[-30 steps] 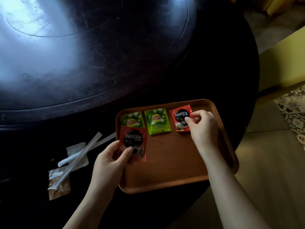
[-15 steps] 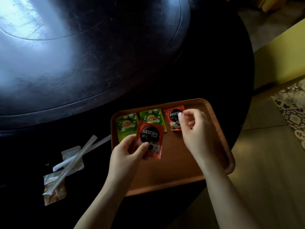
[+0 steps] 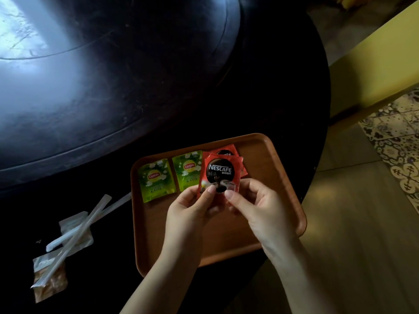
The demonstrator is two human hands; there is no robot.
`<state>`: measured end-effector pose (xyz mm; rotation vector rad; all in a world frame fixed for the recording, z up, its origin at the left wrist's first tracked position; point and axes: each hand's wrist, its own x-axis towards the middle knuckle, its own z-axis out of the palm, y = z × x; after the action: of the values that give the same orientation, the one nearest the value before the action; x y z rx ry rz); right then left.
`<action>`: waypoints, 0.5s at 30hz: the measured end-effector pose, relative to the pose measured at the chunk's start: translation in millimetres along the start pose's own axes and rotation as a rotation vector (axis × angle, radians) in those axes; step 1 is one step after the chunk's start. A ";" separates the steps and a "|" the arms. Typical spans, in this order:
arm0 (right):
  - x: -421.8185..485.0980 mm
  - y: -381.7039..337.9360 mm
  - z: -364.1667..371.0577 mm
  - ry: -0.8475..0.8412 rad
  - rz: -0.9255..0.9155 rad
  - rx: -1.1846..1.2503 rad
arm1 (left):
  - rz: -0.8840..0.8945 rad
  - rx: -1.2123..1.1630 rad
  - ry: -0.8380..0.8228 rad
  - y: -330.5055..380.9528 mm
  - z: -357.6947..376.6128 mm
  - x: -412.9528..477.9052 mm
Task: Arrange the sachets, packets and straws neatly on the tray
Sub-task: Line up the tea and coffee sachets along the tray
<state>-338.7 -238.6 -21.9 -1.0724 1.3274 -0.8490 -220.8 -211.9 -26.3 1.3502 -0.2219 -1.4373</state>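
Note:
A brown tray (image 3: 272,191) lies at the near edge of the dark round table. Two green Lipton sachets (image 3: 155,179) (image 3: 187,169) lie side by side along its far rim. A red Nescafe sachet (image 3: 219,173) is held above the tray, pinched at its lower edge by my left hand (image 3: 188,207) and my right hand (image 3: 256,205). It covers most of a second red Nescafe sachet (image 3: 226,151) that lies behind it on the tray. Two white wrapped straws (image 3: 77,232) lie crossed on the table left of the tray, over a clear packet (image 3: 76,227) and a brown sugar packet (image 3: 49,282).
The dark table (image 3: 113,98) has a raised round centre with bright glare at the far left. A yellow chair (image 3: 374,64) stands to the right. Wooden floor and a patterned rug (image 3: 399,155) show beyond the table's right edge.
My left hand carried the red Nescafe sachet from the tray's left side to the right, over the other red sachet. My right hand let go of that one and took hold of the held sachet.

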 end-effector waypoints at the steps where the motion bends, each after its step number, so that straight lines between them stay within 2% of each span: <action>1: -0.2 0.7 -2.9 0.026 -0.008 0.004 | -0.036 -0.035 -0.025 -0.2 3.4 0.4; 5: 5.1 -0.9 -14.5 0.081 0.022 0.150 | -0.130 -0.130 -0.127 -0.4 17.0 2.2; 7: 11.0 -2.2 -17.9 0.100 0.045 0.177 | -0.097 -0.118 -0.125 1.9 21.3 3.3; 9: 21.9 -2.9 -24.4 0.171 0.038 0.125 | 0.016 0.000 -0.077 5.1 20.9 4.1; 11: 37.6 -3.0 -35.8 0.248 -0.009 0.011 | 0.238 0.310 0.030 7.2 10.9 6.3; 14: 60.4 -0.7 -53.2 0.309 -0.043 -0.190 | 0.679 0.945 0.234 8.9 -18.8 6.2; 15: 66.4 1.9 -57.3 0.316 -0.049 -0.254 | 0.782 1.128 0.233 7.0 -30.0 5.7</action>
<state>-389.5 -307.4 -41.5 -1.2058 1.7144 -0.9311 -191.7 -203.7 -34.5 1.9468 -1.3801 -0.4104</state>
